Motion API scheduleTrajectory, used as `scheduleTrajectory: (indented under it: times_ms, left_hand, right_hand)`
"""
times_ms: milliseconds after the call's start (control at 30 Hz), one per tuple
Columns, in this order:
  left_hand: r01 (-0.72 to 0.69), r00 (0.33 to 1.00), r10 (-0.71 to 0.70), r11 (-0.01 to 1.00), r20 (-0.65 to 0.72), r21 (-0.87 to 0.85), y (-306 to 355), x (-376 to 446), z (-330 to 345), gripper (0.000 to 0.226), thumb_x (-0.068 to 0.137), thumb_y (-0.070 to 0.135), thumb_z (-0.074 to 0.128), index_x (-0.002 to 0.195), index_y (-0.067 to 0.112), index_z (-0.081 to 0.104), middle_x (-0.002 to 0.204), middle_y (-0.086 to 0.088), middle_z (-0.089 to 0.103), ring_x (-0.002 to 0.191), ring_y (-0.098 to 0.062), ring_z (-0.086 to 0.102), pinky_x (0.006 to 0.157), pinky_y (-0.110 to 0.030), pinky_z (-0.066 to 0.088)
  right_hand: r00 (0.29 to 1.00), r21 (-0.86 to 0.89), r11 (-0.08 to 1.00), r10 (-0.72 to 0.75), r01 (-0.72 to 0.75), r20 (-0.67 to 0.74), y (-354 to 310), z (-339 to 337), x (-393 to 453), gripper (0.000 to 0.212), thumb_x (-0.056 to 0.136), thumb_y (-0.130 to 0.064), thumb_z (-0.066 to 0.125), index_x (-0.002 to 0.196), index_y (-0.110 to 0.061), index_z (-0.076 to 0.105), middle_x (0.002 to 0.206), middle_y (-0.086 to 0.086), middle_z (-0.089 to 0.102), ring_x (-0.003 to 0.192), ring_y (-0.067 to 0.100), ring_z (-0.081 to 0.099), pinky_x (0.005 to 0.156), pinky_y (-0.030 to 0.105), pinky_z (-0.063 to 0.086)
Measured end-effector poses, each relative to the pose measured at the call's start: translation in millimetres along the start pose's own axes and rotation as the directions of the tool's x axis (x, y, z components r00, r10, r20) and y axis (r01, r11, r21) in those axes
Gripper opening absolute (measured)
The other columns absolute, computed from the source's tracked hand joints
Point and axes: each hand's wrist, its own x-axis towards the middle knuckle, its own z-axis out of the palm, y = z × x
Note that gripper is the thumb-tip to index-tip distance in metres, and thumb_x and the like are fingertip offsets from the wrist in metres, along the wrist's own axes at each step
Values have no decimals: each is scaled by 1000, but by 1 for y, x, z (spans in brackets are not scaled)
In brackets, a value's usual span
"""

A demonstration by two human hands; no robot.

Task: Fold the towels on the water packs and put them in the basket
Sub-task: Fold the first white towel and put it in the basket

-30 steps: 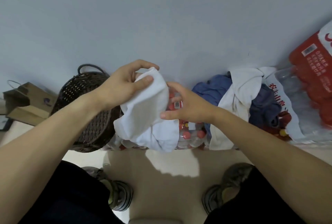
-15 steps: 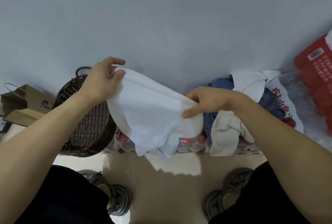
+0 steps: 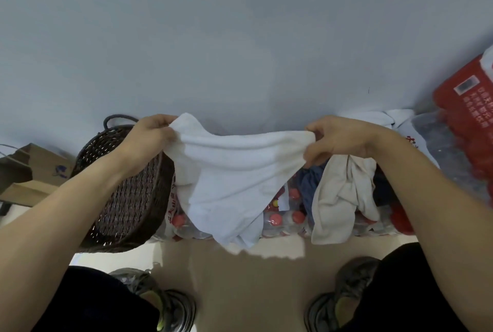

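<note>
While spread apart, both hands, left (image 3: 149,137) and right (image 3: 336,139), pinch the white towel's (image 3: 229,171) top corners.

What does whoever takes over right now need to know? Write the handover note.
Left hand and right hand each pinch a top corner of the white towel, stretched out between them above the water packs.
Basket stands to the left; no towel visible inside.
Cream towel and blue towel lie unfolded on the packs.
Left: fold the white towel, put it in the basket, then the others.
</note>
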Motion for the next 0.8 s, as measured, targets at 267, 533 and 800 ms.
scheduleTrajectory:
  times_ms: [267, 533, 800]
  left_hand:
    - [43, 999, -43, 999, -4, 18, -1, 2, -2, 24, 97, 21, 59, 112, 3, 61, 109, -14, 69, 97, -26, 68, 84, -40, 56]
    - [219, 848, -109, 963, 519, -155, 18, -14, 4, 47, 73, 10, 66, 119, 6, 61, 111, -12, 69, 101, -25, 65, 81, -34, 54]
    - [-108, 713, -78, 970, 697, 220, 12, -20, 34, 41, 78, 49, 77, 94, 11, 74, 93, -10, 73, 85, -16, 66, 80, -34, 52]
  right_hand:
    - [988, 381, 917, -69, 116, -135, -3, -2, 2, 22, 90, -7, 54, 101, 2, 71, 107, 19, 71, 97, 32, 67, 87, 45, 59]
    - [941, 538, 776, -228, 330, -248, -27, 37, 3, 20, 101, -20, 53, 108, -9, 68, 102, 6, 72, 93, 19, 68, 75, 31, 57]
    - [907, 409, 814, -410, 411, -96, -42, 68, 0, 31, 90, -33, 64, 117, -18, 69, 113, 3, 72, 101, 15, 68, 84, 27, 54]
